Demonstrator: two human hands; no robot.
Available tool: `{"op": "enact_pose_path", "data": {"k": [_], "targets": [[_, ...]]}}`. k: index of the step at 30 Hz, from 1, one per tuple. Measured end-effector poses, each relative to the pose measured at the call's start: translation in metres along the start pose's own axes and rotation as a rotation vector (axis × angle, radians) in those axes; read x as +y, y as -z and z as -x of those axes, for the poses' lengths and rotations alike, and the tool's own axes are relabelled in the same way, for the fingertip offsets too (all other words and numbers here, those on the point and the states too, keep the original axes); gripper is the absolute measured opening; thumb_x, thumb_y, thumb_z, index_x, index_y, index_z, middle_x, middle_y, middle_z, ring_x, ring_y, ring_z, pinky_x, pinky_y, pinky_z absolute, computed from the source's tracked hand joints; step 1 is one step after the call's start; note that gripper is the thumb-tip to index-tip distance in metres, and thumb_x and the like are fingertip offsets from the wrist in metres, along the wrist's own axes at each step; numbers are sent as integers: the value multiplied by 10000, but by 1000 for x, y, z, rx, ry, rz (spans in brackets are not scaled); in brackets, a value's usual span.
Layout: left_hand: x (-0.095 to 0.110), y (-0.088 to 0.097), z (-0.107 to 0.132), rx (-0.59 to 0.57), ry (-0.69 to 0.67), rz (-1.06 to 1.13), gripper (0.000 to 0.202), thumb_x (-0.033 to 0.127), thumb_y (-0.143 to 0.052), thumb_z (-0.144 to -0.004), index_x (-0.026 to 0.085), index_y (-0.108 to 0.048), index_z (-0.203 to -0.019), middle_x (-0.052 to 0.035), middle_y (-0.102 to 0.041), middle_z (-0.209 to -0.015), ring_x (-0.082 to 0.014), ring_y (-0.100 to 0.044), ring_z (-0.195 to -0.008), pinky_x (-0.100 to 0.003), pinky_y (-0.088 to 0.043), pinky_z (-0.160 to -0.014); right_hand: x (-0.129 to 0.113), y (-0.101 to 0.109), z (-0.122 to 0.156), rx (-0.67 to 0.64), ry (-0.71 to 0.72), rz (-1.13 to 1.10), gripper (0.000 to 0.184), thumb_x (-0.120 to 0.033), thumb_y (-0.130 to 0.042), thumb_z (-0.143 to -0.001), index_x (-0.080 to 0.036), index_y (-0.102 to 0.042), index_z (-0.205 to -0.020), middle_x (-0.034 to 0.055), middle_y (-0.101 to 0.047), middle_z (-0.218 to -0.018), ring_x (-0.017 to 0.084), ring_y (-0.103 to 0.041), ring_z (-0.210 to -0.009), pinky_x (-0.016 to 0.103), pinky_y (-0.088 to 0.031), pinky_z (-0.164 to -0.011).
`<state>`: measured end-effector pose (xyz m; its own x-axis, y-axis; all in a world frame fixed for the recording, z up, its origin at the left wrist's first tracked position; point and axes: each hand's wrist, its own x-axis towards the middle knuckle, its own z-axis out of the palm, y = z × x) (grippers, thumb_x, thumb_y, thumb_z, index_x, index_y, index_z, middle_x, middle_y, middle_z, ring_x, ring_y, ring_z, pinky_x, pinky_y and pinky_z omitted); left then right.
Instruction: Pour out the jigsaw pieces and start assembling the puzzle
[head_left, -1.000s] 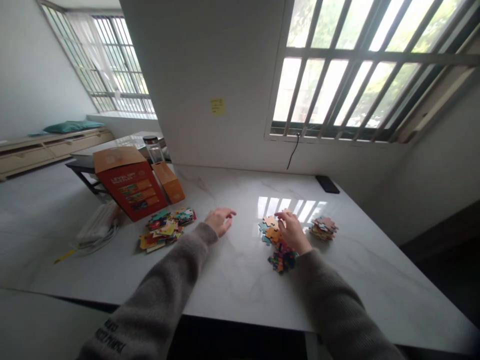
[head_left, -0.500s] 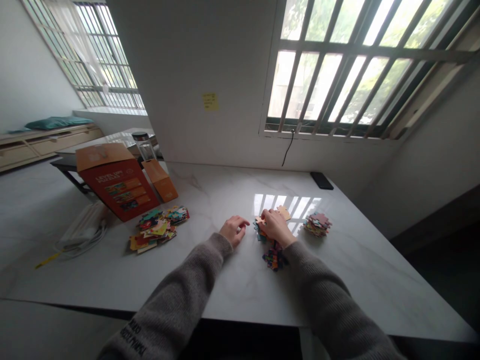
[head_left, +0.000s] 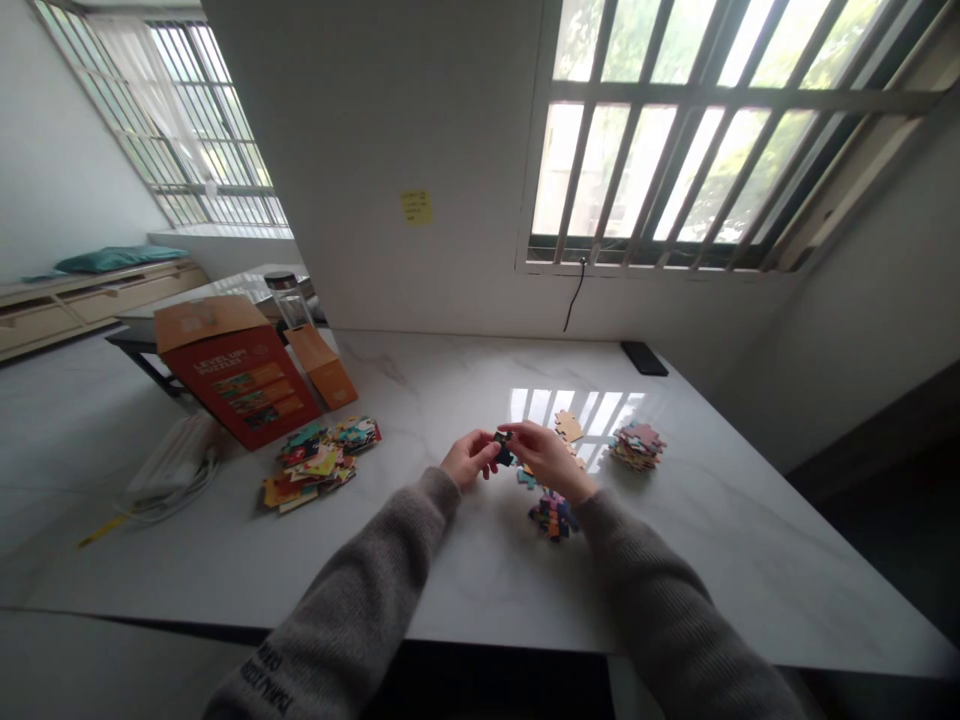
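white tabletop (head_left: 720,560), maybe marble, by window (head_left: 675,130)

Bright window (head_left: 675,150) daylight glares off the marble tabletop (head_left: 570,405); edges warp.

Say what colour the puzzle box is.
The puzzle box is red and orange, best in the head view.
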<state>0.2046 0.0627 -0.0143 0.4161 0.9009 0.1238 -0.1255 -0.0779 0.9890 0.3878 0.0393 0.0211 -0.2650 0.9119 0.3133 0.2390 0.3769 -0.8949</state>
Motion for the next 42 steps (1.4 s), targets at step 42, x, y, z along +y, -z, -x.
{"op": "enact_pose_path", "data": {"k": [42], "targets": [[21, -7, 7, 101, 243, 531, 343, 315, -529, -868, 118, -525, -1148, -67, -656, -748, -188, -655, -543, -355, -566, -559, -17, -16, 12, 44, 354, 419, 192, -314, -515, -948, -263, -698, -920, 74, -649, -935, 225, -553, -936, 394, -498, -847]]}}
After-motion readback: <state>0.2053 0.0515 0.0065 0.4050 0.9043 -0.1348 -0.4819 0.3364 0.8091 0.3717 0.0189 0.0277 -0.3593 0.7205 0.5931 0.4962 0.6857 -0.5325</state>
